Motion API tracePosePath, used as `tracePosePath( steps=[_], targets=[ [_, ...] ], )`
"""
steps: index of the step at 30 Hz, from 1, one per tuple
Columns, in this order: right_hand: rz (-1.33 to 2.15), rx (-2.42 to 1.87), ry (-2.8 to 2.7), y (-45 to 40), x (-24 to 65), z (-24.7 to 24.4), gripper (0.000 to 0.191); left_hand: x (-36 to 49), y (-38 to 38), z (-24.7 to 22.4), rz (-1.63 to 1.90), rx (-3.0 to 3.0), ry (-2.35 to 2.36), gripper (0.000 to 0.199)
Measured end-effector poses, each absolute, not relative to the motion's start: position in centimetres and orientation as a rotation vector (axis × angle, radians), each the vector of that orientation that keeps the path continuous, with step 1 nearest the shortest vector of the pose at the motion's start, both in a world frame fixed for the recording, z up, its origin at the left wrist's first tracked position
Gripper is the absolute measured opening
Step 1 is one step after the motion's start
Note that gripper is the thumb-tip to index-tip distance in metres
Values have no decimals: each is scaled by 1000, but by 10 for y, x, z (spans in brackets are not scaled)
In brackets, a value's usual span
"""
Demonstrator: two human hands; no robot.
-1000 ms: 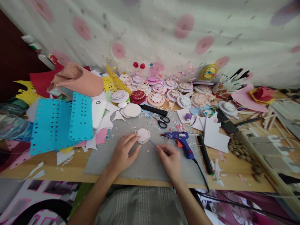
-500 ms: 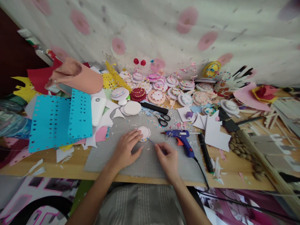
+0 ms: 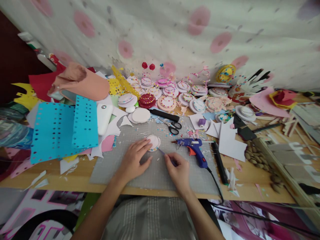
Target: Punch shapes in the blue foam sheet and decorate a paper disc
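My left hand (image 3: 136, 158) lies with its fingers stretched out, the fingertips resting on the left edge of a small round white foam disc (image 3: 153, 141). Coloured dots show along the disc's lower rim. My right hand (image 3: 178, 170) is closed in a pinch on a thin pointed tool (image 3: 161, 151), its tip at the disc's lower right edge. The fingers hide most of the tool, so its exact kind is unclear. Both hands are over a grey cutting mat (image 3: 107, 170). To the right of the disc lies a blue hot glue gun (image 3: 193, 146).
Black-handled scissors (image 3: 175, 127) and a black utility knife (image 3: 165, 115) lie behind the disc. Several decorated foam hats (image 3: 168, 102) crowd the back. Blue dotted foam sheets (image 3: 57, 130) and a white phone-like device (image 3: 103, 118) are at left. The glue gun's cord (image 3: 215, 183) hangs over the front edge.
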State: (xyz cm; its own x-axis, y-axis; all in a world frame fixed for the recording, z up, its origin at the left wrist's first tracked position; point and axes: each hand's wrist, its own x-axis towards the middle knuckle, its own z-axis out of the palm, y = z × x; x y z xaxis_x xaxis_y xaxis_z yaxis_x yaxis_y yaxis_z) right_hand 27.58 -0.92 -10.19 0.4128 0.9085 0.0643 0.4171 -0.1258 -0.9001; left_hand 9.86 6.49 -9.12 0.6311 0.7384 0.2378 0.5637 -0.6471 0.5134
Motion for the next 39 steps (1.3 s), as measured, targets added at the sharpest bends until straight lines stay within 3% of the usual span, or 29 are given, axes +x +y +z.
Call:
tracePosePath(
  steps=[39],
  targets=[
    [631,-1719,-1069,-17,272,-104,20,95,65,-95,562,2470,1016,46]
  ],
)
